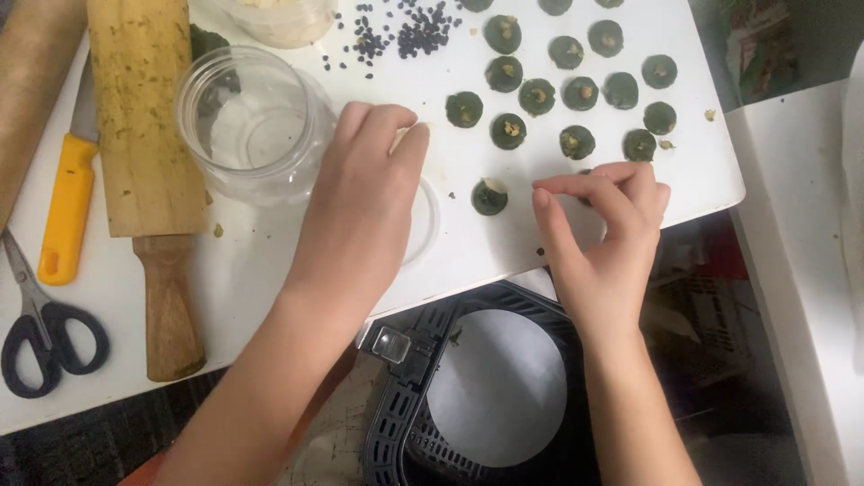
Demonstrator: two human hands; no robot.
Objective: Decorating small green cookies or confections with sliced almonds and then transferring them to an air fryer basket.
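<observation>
Head view, looking down on a white board [270, 270] that fills most of the frame.

Left hand [364, 193] at centre frame, palm down, fingers curled, resting on the board just right of a clear plastic jar [252, 121] lying on its side. Fingertips seem pinched on something small and pale near the thumb; too hidden to tell what, so grip is uncertain. A clear round lid [423, 220] lies partly under this hand.

Right hand [603, 229] at centre right, thumb and forefinger pinched together over the board edge, just right of one dark green dough disc [490, 196]. Whether anything sits between the fingertips cannot be told.

More dark green discs [576, 90] with pale bits on top are laid in rows at upper right of the board, near the right hand's fingers. Scattered small dark beads [418, 31] at top centre.

Wooden rolling pin [148, 153] at upper left, running down to lower left. Yellow-handled knife [67, 202] beside it at left. Black-handled scissors [40, 328] at lower left.

Black air-fryer basket [486, 396] with white round paper liner [495, 387] at bottom centre, below the board edge, between the two forearms.
</observation>
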